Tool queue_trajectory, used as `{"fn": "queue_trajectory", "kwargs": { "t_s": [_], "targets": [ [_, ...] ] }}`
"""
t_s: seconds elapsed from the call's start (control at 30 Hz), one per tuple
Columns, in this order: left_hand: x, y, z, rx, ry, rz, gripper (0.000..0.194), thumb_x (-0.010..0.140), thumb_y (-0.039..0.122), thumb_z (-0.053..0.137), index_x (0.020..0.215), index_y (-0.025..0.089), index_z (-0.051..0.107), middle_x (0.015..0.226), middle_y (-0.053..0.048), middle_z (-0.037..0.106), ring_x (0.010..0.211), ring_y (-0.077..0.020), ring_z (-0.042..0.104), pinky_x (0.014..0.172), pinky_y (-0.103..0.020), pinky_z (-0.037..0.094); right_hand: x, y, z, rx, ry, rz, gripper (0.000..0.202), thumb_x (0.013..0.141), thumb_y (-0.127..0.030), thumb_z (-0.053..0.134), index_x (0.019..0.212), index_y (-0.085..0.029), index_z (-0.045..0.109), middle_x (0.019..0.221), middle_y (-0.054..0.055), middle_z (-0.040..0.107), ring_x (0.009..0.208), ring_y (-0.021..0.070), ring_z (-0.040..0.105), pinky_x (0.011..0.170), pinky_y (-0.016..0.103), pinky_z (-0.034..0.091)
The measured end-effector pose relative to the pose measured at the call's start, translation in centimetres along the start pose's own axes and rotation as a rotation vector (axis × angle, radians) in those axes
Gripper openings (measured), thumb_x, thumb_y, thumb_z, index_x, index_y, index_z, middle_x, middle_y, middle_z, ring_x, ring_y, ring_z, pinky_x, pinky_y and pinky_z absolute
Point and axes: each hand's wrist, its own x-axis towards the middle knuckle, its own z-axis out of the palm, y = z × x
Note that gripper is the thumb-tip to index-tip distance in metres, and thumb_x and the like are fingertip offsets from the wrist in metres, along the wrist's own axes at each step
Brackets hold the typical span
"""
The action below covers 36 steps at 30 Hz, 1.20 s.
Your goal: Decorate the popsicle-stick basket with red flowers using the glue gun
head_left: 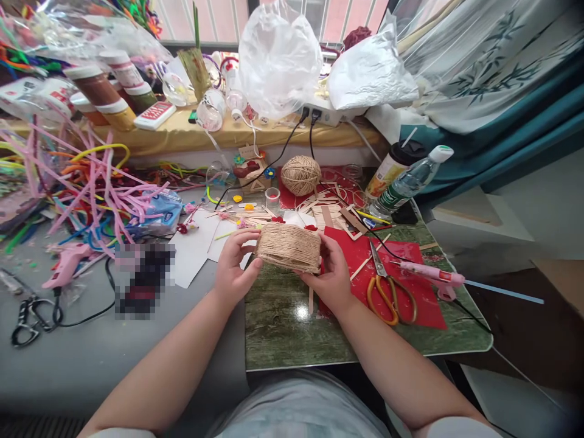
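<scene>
Between my two hands is a small box wrapped in rows of jute twine (289, 246), raised above the green table top. My left hand (238, 263) grips its left end, thumb at the front and fingers behind. At the right end, my right hand (332, 267) is closed round the side and lower corner. Bits of red show behind the box's upper edge. Beyond it sits a ball of jute twine (301, 174). Scissors with yellow-brown handles (384, 286) and a pink glue gun (433, 274) with a pale blue stick lie to the right.
Pink pipe cleaners (98, 182) heap up at the left, near a second pink glue gun (68, 265) and black scissors (34, 319). Wooden sticks (328, 210) lie beyond my hands. A water bottle (410, 182) stands at the back right. Black cords cross the table.
</scene>
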Motion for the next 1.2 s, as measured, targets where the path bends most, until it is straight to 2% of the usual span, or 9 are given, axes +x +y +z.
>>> {"fn": "queue_trajectory", "kwargs": {
  "t_s": [0.13, 0.23, 0.33, 0.47, 0.57, 0.67, 0.83, 1.0, 1.2],
  "targets": [
    [0.1, -0.5, 0.8, -0.278, -0.035, -0.04, 0.069, 0.088, 0.061, 0.075, 0.146, 0.028, 0.058, 0.155, -0.015, 0.05, 0.15, -0.0356, 0.044, 0.116, -0.05, 0.049, 0.2, -0.2, -0.7, -0.161, 0.013, -0.177, 0.083, 0.081, -0.028, 0.085, 0.155, -0.033, 0.047, 0.147, 0.013, 0.055, 0.137, 0.0352, 0.057, 0.114, 0.059, 0.053],
    [0.0, -0.7, 1.5, -0.386, -0.101, -0.217, 0.093, 0.082, 0.071, 0.077, 0.158, 0.027, 0.047, 0.166, -0.014, 0.043, 0.157, -0.0369, 0.035, 0.127, -0.052, 0.035, 0.3, -0.9, -0.9, -0.309, 0.004, -0.302, 0.08, 0.086, -0.029, 0.082, 0.157, -0.035, 0.044, 0.146, 0.012, 0.058, 0.137, 0.0359, 0.057, 0.11, 0.061, 0.054],
    [-0.1, -0.8, 1.8, -0.391, -0.166, -0.391, 0.101, 0.075, 0.071, 0.083, 0.156, 0.023, 0.048, 0.164, -0.016, 0.048, 0.154, -0.0406, 0.041, 0.126, -0.053, 0.035, 0.3, -1.5, -0.9, -0.431, -0.024, -0.415, 0.081, 0.09, -0.03, 0.081, 0.16, -0.037, 0.041, 0.147, 0.012, 0.061, 0.134, 0.0354, 0.061, 0.11, 0.062, 0.054],
    [-0.1, -0.8, 1.5, -0.371, -0.209, -0.447, 0.108, 0.065, 0.065, 0.093, 0.153, 0.022, 0.049, 0.158, -0.017, 0.054, 0.148, -0.043, 0.049, 0.121, -0.054, 0.041, 0.2, -1.6, -1.0, -0.474, -0.055, -0.491, 0.083, 0.092, -0.026, 0.079, 0.163, -0.038, 0.039, 0.151, 0.01, 0.062, 0.133, 0.0337, 0.062, 0.11, 0.059, 0.054],
    [-0.1, -0.7, 1.2, -0.296, -0.185, -0.385, 0.106, 0.064, 0.055, 0.096, 0.153, 0.022, 0.048, 0.154, -0.018, 0.057, 0.145, -0.0425, 0.051, 0.121, -0.056, 0.042, 0.2, -1.6, -0.9, -0.475, -0.09, -0.5, 0.083, 0.094, -0.02, 0.075, 0.164, -0.04, 0.036, 0.155, 0.008, 0.06, 0.137, 0.0333, 0.06, 0.112, 0.059, 0.054],
    [-0.1, -0.7, 1.0, -0.17, -0.089, -0.256, 0.108, 0.064, 0.051, 0.097, 0.154, 0.022, 0.044, 0.156, -0.018, 0.053, 0.149, -0.0413, 0.047, 0.125, -0.058, 0.036, 0.1, -1.9, -0.6, -0.401, -0.142, -0.432, 0.092, 0.092, -0.021, 0.074, 0.168, -0.04, 0.026, 0.167, 0.007, 0.046, 0.15, 0.0346, 0.049, 0.119, 0.063, 0.048],
    [-0.4, -1.0, 0.7, 0.005, -0.038, -0.044, 0.124, 0.06, 0.051, 0.099, 0.161, 0.024, 0.033, 0.162, -0.02, 0.042, 0.152, -0.0428, 0.043, 0.127, -0.062, 0.032, -0.2, -1.5, 0.1, -0.009, -0.23, -0.119, 0.111, 0.086, -0.047, 0.082, 0.171, -0.033, 0.012, 0.179, 0.009, 0.015, 0.164, 0.0362, 0.024, 0.129, 0.064, 0.034],
    [-0.7, -1.2, 0.9, 0.079, -0.165, 0.175, 0.137, 0.052, 0.044, 0.104, 0.165, 0.029, 0.027, 0.164, -0.02, 0.04, 0.152, -0.0441, 0.043, 0.126, -0.063, 0.036, -0.6, -0.5, 0.3, 0.164, -0.27, -0.01, 0.133, 0.069, -0.052, 0.097, 0.17, -0.037, 0.012, 0.177, 0.009, 0.023, 0.163, 0.0364, 0.029, 0.131, 0.062, 0.032],
    [0.3, -0.9, 0.0, 0.111, -0.281, 0.3, 0.141, 0.046, 0.048, 0.106, 0.162, 0.037, 0.025, 0.172, -0.02, 0.031, 0.159, -0.0439, 0.033, 0.127, -0.068, 0.032, -0.1, -1.1, -0.2, 0.218, -0.296, -0.01, 0.127, 0.063, -0.042, 0.101, 0.165, -0.04, 0.026, 0.171, 0.008, 0.037, 0.158, 0.0363, 0.04, 0.13, 0.059, 0.037]
  ]
}}
